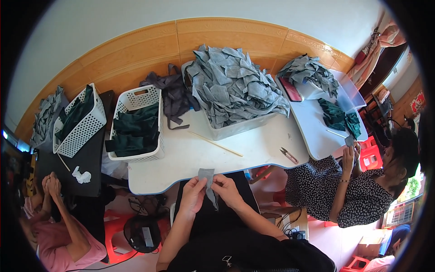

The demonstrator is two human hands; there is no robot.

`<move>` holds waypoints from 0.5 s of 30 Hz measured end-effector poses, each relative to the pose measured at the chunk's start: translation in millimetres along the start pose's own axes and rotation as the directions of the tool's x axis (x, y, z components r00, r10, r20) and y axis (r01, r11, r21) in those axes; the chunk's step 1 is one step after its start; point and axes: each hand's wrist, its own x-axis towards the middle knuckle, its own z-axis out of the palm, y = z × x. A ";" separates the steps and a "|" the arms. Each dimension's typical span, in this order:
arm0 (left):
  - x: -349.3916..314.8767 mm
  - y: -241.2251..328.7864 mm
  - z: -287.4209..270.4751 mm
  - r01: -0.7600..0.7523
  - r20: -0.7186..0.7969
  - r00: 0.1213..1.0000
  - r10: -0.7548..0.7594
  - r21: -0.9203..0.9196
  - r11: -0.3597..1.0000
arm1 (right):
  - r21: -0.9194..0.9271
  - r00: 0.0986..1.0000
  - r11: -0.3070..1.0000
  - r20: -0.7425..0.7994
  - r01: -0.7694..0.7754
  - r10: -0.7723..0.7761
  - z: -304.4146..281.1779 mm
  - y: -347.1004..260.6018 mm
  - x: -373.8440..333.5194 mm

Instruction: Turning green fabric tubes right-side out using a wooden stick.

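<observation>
Just off the table's front edge, over my lap, I hold a small strip of grey cloth [207, 174] between both hands. My left hand [194, 194] pinches it from the left, thumb on top. From the right, my right hand [227, 190] grips its edge with bent fingers. The strip's narrow end hangs below my fingers. Beyond my hands, a thin wooden stick [216, 144] lies on the white table [181, 170]. A large bin [240, 129] behind it is heaped with similar grey cloth pieces [235, 86].
Left on the table, a white basket [158, 152] holds dark green cloth [136, 129]. Dark grey strips [176, 97] lie beside it. Thread snips [289, 155] rest near the right edge. Co-workers sit at either side, one in patterned clothes [362, 195], one in a pink top [86, 249].
</observation>
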 end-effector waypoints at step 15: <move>-16.5 -2.3 24.5 0.023 -0.096 0.995 -0.025 -0.023 0.999 | 0.030 0.989 0.989 -0.039 0.143 -0.141 2.5 1.2 -2.0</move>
